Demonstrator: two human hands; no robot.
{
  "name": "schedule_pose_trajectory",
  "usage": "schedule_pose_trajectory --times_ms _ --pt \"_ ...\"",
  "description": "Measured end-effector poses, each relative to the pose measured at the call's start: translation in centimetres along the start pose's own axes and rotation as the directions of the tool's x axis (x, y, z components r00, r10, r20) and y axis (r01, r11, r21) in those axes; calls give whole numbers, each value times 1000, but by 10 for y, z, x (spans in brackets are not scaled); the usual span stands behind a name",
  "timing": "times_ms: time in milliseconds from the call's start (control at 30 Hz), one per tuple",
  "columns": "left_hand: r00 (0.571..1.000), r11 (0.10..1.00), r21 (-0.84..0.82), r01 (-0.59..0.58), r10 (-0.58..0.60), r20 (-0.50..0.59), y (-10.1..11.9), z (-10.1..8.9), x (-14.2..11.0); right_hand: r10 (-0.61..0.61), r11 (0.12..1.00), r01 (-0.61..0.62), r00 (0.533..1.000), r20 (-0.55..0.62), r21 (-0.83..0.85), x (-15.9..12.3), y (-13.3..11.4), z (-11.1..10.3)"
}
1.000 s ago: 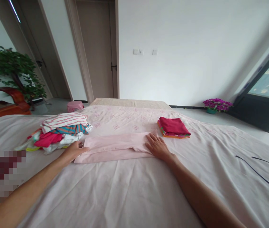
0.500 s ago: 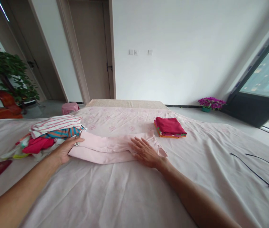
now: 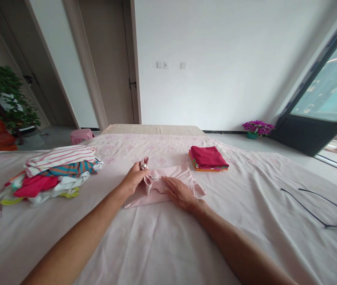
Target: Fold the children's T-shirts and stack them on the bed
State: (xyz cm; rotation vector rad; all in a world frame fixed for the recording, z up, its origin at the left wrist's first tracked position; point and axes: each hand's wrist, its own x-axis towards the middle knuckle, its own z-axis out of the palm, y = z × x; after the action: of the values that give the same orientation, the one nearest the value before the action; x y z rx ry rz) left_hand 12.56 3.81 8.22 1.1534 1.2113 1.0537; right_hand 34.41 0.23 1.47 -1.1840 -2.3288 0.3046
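A pale pink garment (image 3: 171, 173) lies partly folded on the sheet in front of me; its exact kind is hard to make out. My left hand (image 3: 135, 177) grips its left end, raised and turned over toward the right, with small shiny round pieces showing at the edge. Flat on the garment's middle rests my right hand (image 3: 178, 192), fingers stretched out and pressing down on the cloth. Just beyond, to the right, sits a stack of folded clothes (image 3: 209, 157) with a dark red piece on top.
At the left is a loose heap of clothes (image 3: 58, 170), striped and coloured. Eyeglasses (image 3: 322, 221) lie on the right of the bed sheet (image 3: 156, 245). Past the bed stand a pink stool (image 3: 81, 135) and a pot of purple flowers (image 3: 257, 128).
My left hand has carried the garment's left end up and rightward, over toward the middle. My right hand stays on the cloth. The view has shifted slightly.
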Motion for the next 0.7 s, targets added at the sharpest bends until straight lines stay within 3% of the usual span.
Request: schedule_pose_trajectory --times_ms 167,267,333,467,600,700 --pt "999 1000 15 25 -26 42 -30 39 15 150 964 -112 978 -147 242 -1 6 0" --pt "996 998 15 54 -55 69 -41 48 20 200 948 -139 960 -197 286 0 5 -2" --pt "990 997 19 81 -83 118 -42 46 22 165 960 -110 966 -201 258 0 2 -4" --pt "983 996 67 54 -65 173 -38 27 22 37 992 -15 984 -175 127 -1 -4 -9" --pt "996 982 168 -89 92 -9 -41 -9 25 -130 989 123 988 -81 -87 -2 -6 -7" --pt "975 944 318 -85 144 -168 -50 -40 30 -155 979 161 986 53 -126 -2 -5 -2"
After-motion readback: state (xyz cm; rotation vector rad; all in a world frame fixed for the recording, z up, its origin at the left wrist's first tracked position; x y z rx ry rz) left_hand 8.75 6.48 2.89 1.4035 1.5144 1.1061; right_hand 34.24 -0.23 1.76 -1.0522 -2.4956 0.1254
